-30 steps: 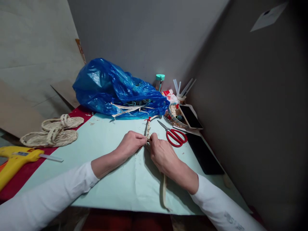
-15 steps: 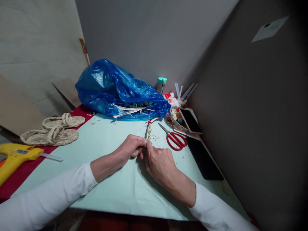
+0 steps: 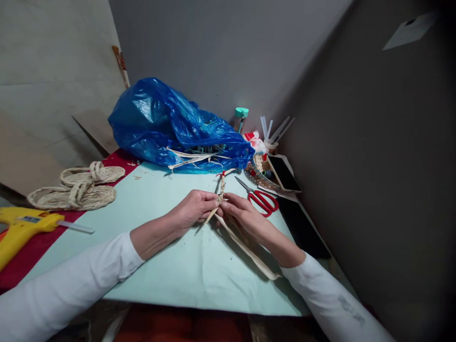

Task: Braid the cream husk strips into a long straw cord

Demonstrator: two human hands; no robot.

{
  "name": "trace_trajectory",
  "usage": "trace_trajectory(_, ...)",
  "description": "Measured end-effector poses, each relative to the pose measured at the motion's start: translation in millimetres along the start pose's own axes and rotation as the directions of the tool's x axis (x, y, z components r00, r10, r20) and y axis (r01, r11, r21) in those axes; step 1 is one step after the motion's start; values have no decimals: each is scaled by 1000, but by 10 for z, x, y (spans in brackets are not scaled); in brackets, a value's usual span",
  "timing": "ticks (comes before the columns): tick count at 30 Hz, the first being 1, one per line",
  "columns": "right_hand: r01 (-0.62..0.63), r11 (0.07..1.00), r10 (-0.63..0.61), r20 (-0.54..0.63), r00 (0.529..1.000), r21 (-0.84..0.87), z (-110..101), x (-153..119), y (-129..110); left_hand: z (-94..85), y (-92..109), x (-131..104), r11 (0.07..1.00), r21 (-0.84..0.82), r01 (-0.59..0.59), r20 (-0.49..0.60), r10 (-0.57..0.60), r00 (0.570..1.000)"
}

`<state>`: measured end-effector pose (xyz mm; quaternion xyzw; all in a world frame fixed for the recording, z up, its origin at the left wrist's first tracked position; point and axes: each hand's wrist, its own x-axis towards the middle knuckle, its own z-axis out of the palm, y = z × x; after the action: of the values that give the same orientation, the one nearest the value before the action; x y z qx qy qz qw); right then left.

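Print (image 3: 351,309) on right sleeve (image 3: 326,287) illegible. Left hand (image 3: 194,207), right hand (image 3: 245,214) pinch braid (image 3: 223,184). Strip (image 3: 249,252) stops inside sheet's (image 3: 171,275) near edge.

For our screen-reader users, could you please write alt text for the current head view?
The left hand and right hand hold a pale braid with a red tie near its far end. Scissors lie to the right, a blue bag behind, woven slippers to the left.

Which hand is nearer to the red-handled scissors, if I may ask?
Right. The right hand lies just to the left of the red-handled scissors; the left hand is farther left, across the braid.
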<state>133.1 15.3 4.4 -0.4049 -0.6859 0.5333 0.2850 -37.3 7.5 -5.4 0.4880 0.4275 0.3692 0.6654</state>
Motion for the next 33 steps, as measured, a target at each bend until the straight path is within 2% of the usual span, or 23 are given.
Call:
trace_trajectory(2, -77, 976, 76, 14, 997, 203, 66, 42, 80, -9, -9, 4, 1000, 26, -12, 12, 11, 1000)
trace_trajectory(4, -132, 935, 127, 38, 991, 329, 101, 62, 124, -6, -12, 0, 999, 51, -19, 18, 18, 1000)
trace_trajectory(9, -173, 863, 142, 101, 985, 474, 74, 32, 119, 44, 17, -46, 1000, 11, -7, 17, 7, 1000)
trace_trajectory(13, -172, 878, 142, 102, 985, 446, 72, 4, 92, 65, 34, -65, 1000, 9, -22, -11, 22, 1000)
trace_trajectory(16, -139, 935, 119, 80, 990, 326, 73, 4, 82, 56, 37, -72, 999, 54, 1, 5, -1, 1000)
trace_trajectory(18, -92, 973, 87, 35, 996, 214, 60, 8, 86, 41, 49, -92, 991, 132, 12, 8, -14, 1000)
trace_trajectory(20, -41, 993, 43, -19, 999, 110, 41, 15, 100, 21, 78, -132, 961, 278, 8, -3, -7, 1000)
trace_trajectory(22, 15, 1000, -14, -64, 998, 25, 28, 23, 120, 3, 125, -185, 882, 470, -27, -31, 46, 998)
trace_trajectory(25, 64, 998, -66, -83, 994, -26, 33, 29, 134, 15, 191, -261, 694, 716, -73, -37, 142, 989)
trace_trajectory(30, -4, 981, 11, -34, 999, 195, 79, 0, 111, 151, 98, -312, 376, 918, -129, 16, 290, 957)
trace_trajectory(33, -16, 958, 23, -20, 1000, 288, 91, -9, 131, 208, -7, -313, 252, 947, -199, 111, 323, 940)
